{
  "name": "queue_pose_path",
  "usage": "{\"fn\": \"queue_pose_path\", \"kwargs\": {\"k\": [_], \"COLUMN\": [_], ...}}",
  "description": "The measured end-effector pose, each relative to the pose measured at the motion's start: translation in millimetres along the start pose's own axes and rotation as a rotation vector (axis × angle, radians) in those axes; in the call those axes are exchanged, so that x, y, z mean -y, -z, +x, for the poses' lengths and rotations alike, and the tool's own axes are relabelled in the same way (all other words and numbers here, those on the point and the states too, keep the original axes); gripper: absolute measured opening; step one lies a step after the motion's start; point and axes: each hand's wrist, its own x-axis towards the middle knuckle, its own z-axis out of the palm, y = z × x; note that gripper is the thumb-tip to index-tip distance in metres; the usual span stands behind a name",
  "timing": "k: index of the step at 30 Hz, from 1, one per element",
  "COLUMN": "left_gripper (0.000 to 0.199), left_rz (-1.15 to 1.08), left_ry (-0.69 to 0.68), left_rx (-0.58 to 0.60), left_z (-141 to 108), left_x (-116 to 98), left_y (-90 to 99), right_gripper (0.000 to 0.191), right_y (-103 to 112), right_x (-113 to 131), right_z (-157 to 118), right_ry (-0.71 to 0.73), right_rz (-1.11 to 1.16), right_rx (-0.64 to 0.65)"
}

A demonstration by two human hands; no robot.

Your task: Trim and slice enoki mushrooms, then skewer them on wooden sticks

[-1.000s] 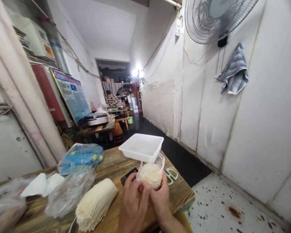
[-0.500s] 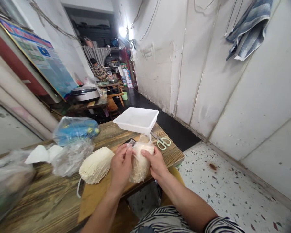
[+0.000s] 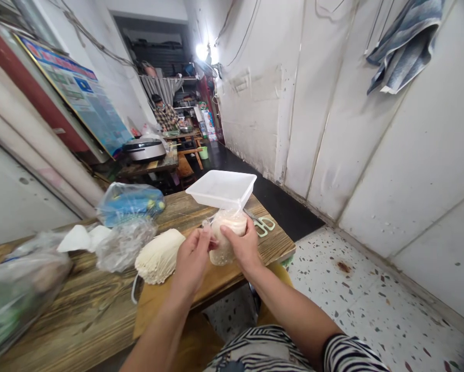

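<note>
A pale bundle in a clear plastic bag [image 3: 224,243], which looks like enoki mushrooms, is held over the near edge of a wooden board [image 3: 150,305]. My right hand [image 3: 245,243] wraps round its right side, thumb on top. The fingers of my left hand [image 3: 195,253] pinch the bag's plastic on the left. An unwrapped cream-coloured bundle [image 3: 160,257] lies on the board, left of my left hand. Just beyond the bagged bundle stands a white tray [image 3: 222,188]. Scissors with pale green handles [image 3: 265,226] lie right of my right hand.
On the wooden table [image 3: 96,310], crumpled clear plastic [image 3: 123,245], a blue package in a bag [image 3: 131,204] and a large filled bag [image 3: 22,289] lie to the left. A person [image 3: 165,114] stands at a far table.
The bagged bundle has been raised and tipped, its thick pale end now turned more upward. Both hands stay on it. The whole view has shifted slightly.
</note>
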Motion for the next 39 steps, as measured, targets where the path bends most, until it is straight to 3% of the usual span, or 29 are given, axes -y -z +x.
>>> {"fn": "queue_pose_path", "kwargs": {"k": [3, 8, 11, 14, 19, 22, 24, 27, 30, 32, 33, 35, 37, 39], "left_gripper": [0.037, 0.029, 0.030, 0.031, 0.027, 0.028, 0.027, 0.024, 0.037, 0.033, 0.028, 0.021, 0.022, 0.023], "left_rz": [0.011, -0.046, -0.199, -0.388, -0.614, -0.633, -0.553, -0.288, 0.160, 0.449, 0.554, 0.680, 0.734, 0.757], "left_ry": [0.030, 0.029, 0.188, 0.376, 0.554, 0.613, 0.538, 0.296, -0.063, -0.367, -0.513, -0.749, -0.884, -0.936], "left_rx": [0.080, 0.042, 0.096, 0.134, 0.134, 0.193, 0.186, 0.051, -0.166, -0.253, -0.230, -0.036, 0.221, 0.350], "left_z": [2.3, 5.4, 12.9, 21.6, 28.9, 31.5, 32.3, 29.8, 22.0, 15.4, 12.1, 6.9, 4.0, 3.7], "left_x": [-2.8, -9.5, -17.8, -27.1, -33.1, -27.8, -20.5, -6.9, 2.3, 3.1, 2.2, -0.2, -0.9, 0.8], "left_y": [5.1, 11.5, 19.5, 28.0, 33.8, 33.5, 31.9, 28.6, 27.7, 29.3, 30.5, 32.8, 34.4, 35.4], "right_gripper": [0.075, 0.054, 0.049, 0.052, 0.063, 0.064, 0.063, 0.060, 0.059, 0.060, 0.061, 0.059, 0.055, 0.052], "right_y": [-6.6, -19.9, -21.5, -15.8, -1.8, 0.4, -1.7, -6.6, -8.5, -7.3, -6.1, -2.9, 0.7, 4.0], "right_x": [-1.7, -0.6, -0.5, -3.2, -21.9, -33.4, -35.5, -29.0, -16.9, -8.8, -5.0, 1.7, 7.3, 11.6], "right_z": [1.4, 8.1, 16.9, 21.0, 0.6, -12.5, -14.7, -10.6, -4.8, -1.6, 0.0, 3.1, 6.1, 8.4], "right_ry": [-0.030, -0.217, -0.391, -0.530, -0.704, -0.743, -0.692, -0.568, -0.492, -0.462, -0.443, -0.410, -0.421, -0.477], "right_rz": [0.015, 0.242, 0.324, 0.400, 0.590, 0.665, 0.638, 0.556, 0.521, 0.507, 0.497, 0.480, 0.482, 0.495], "right_rx": [-0.019, 0.035, 0.095, 0.266, 0.541, 0.525, 0.401, 0.211, 0.141, 0.104, 0.086, 0.073, 0.083, 0.101]}}
